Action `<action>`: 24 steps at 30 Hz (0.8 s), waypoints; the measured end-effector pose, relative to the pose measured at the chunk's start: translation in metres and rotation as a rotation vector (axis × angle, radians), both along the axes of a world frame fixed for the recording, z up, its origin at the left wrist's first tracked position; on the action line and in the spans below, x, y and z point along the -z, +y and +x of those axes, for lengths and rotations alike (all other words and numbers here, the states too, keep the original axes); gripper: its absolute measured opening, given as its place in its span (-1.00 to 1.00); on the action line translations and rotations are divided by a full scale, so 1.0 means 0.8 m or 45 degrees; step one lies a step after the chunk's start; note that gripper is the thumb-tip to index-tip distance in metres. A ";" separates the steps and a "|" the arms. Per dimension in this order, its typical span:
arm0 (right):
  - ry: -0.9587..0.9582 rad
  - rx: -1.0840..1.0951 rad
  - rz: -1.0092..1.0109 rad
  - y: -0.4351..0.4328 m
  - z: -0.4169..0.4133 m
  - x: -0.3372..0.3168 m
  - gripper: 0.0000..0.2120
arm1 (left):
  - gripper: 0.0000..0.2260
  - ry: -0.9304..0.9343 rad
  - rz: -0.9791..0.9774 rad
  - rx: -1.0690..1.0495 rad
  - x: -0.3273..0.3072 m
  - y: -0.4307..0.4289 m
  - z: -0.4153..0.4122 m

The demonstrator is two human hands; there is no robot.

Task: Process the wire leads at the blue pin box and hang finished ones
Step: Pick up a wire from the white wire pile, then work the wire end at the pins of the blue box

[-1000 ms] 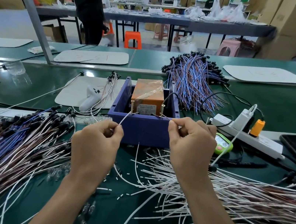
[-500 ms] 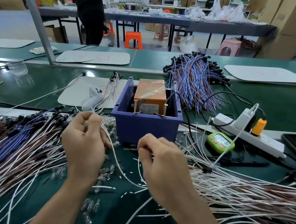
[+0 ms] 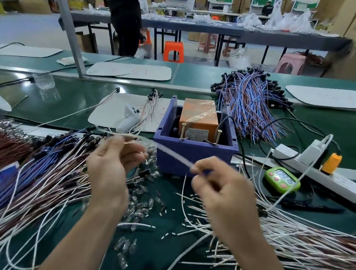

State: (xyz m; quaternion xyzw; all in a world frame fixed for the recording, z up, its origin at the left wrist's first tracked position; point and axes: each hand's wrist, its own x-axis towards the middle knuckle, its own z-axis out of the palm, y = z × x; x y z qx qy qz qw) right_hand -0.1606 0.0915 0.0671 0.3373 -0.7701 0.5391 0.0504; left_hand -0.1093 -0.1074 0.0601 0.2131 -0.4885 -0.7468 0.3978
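Since a second ago both hands have left the pins (image 3: 182, 131) of the box (image 3: 172, 166). Now the left hand (image 3: 114, 162) and right hand (image 3: 217, 187), blurred, each pinch a white lead (image 3: 169, 152) stretched between them, just short of the box. It is probably a fresh lead bound for the pins.

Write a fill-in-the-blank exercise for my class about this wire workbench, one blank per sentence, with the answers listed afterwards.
1. The left hand and the right hand hold one ____ wire lead between them.
2. Inside the blue pin box sits a taped block coloured ____.
3. ____ brass pins stand at the box's front wall.
4. The green timer lies on the person's ____ side of the box.
Missing words: white; orange; two; right.
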 end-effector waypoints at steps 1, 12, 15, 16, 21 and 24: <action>-0.100 0.029 -0.193 0.005 -0.006 -0.006 -0.90 | -0.78 -0.045 -0.128 0.067 0.002 0.007 0.001; -1.017 -0.272 -1.504 0.045 -0.035 -0.031 -0.73 | -0.56 -0.555 -1.249 0.922 0.028 0.106 0.011; -1.048 -0.346 -1.604 0.054 -0.039 -0.037 -0.73 | -0.67 -0.536 -1.203 0.860 0.033 0.114 0.009; -1.074 -0.389 -1.652 0.056 -0.040 -0.039 -0.78 | -0.73 -0.524 -1.167 0.795 0.036 0.116 0.009; -1.268 -0.496 -1.898 0.057 -0.046 -0.033 -0.82 | -0.64 -0.531 -0.973 0.675 0.040 0.119 0.004; -1.363 -0.421 -1.958 0.053 -0.049 -0.025 -0.80 | -0.60 -0.647 -1.008 0.629 0.043 0.116 0.001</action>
